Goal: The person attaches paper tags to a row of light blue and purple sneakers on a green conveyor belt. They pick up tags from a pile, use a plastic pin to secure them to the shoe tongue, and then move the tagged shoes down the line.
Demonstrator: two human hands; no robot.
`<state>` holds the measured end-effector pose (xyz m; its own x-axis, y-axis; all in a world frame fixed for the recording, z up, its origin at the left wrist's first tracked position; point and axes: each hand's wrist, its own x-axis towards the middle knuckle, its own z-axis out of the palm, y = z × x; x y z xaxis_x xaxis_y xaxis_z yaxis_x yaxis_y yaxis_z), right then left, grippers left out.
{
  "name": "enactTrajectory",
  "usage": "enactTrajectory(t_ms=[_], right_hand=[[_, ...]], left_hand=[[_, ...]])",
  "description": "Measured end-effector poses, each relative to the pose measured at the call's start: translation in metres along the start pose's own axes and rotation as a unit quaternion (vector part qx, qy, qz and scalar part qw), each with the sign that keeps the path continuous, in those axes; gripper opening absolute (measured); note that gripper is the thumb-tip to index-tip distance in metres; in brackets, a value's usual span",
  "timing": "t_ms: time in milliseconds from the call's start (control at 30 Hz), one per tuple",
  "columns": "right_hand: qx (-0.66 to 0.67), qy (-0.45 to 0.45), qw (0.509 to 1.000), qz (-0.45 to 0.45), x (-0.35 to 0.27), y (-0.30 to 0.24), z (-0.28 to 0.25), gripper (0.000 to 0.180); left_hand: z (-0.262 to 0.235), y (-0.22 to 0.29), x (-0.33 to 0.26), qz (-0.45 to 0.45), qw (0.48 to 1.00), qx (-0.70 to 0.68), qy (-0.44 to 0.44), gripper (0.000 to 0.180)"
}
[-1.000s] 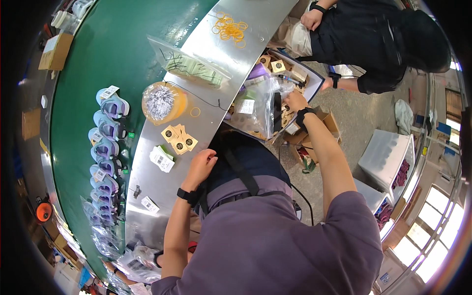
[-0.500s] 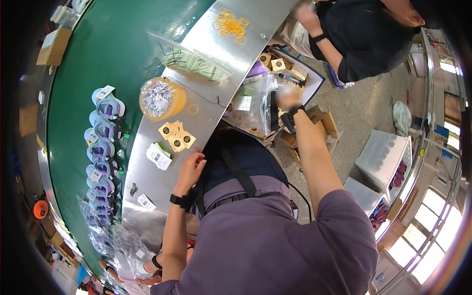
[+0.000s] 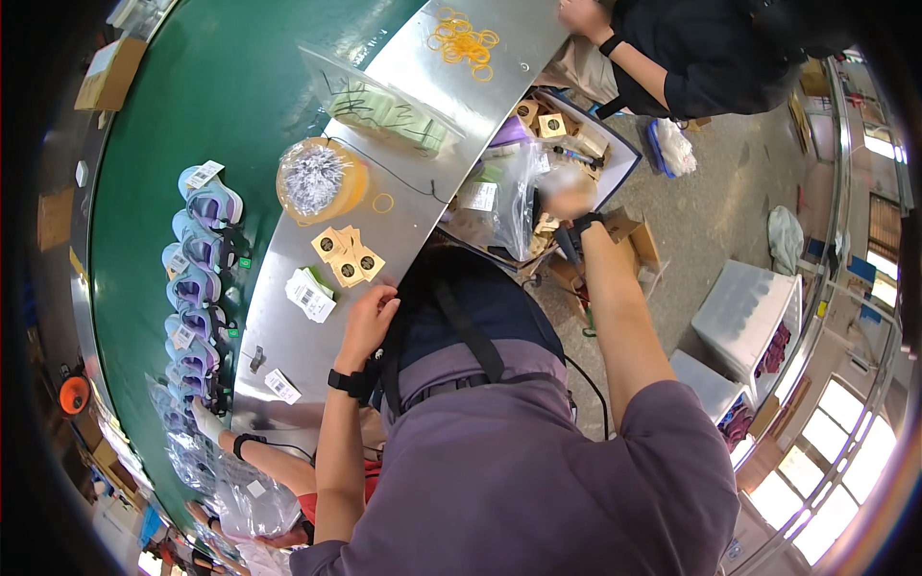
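A worker in a purple shirt leans over a curved steel counter [image 3: 288, 355] beside a green conveyor belt [image 3: 221, 106]. The left hand [image 3: 368, 320] rests at the counter's near edge, fingers [image 3: 382, 300] loosely curled and close together, holding nothing that can be seen. Just beyond the fingertips, toward the far left, lies a small fan of brown cards [image 3: 347, 255], each with a dark round spot; the nearest card sits just beside the fingers, though whether it touches them cannot be told. A stack of white labels [image 3: 309, 294] lies just left of the hand, on the counter.

The right hand [image 3: 567, 195] reaches out to the far right, off the counter's edge, over a clear plastic bag [image 3: 514, 197]. It is blurred, so whether its fingers are spread or pinching cannot be told. A dark band wraps each wrist.

Farther along the counter stands an orange spool [image 3: 322, 180] wrapped in clear film, with a clear tray of pale green pieces [image 3: 389, 108] beyond it and a scatter of yellow rubber bands [image 3: 461, 40] at the far end. A row of purple and blue sandals [image 3: 200, 278] lines the belt's edge on the left. A second person in black [image 3: 711, 48] works at the far right, and another person's arm [image 3: 259, 451] reaches in at the near left.
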<state>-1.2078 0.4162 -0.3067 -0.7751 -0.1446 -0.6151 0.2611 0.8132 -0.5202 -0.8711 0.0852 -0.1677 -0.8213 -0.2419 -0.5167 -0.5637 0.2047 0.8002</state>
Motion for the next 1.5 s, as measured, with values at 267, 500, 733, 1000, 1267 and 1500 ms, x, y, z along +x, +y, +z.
enactTrajectory(t_ms=[267, 500, 733, 1000, 1267, 1500], right_hand=[[-0.265, 0.066, 0.961, 0.041, -0.024, -0.055, -0.077, 0.033], [-0.234, 0.111, 0.964, 0.053, -0.011, -0.037, -0.036, 0.064], [-0.206, 0.164, 0.963, 0.059, 0.001, -0.012, 0.004, 0.063], [-0.250, 0.168, 0.953, 0.025, -0.007, -0.054, -0.082, 0.047], [0.414, 0.216, 0.884, -0.015, -0.042, -0.087, -0.090, 0.035], [0.120, -0.006, 0.924, -0.362, -0.161, -0.232, 0.002, 0.041]], left_hand=[[-0.001, 0.001, 0.007, 0.010, 1.000, 0.000, 0.006, 0.021], [-0.002, -0.001, 0.009, -0.002, 1.000, 0.009, 0.002, 0.021], [0.002, 0.001, 0.015, 0.007, 1.000, 0.020, -0.005, 0.022], [-0.003, -0.001, 0.019, 0.003, 1.000, 0.000, 0.018, 0.020], [0.001, -0.012, 0.022, 0.017, 0.997, -0.045, 0.052, 0.017], [0.020, -0.003, 0.028, -0.036, 0.989, -0.146, 0.001, 0.024]])
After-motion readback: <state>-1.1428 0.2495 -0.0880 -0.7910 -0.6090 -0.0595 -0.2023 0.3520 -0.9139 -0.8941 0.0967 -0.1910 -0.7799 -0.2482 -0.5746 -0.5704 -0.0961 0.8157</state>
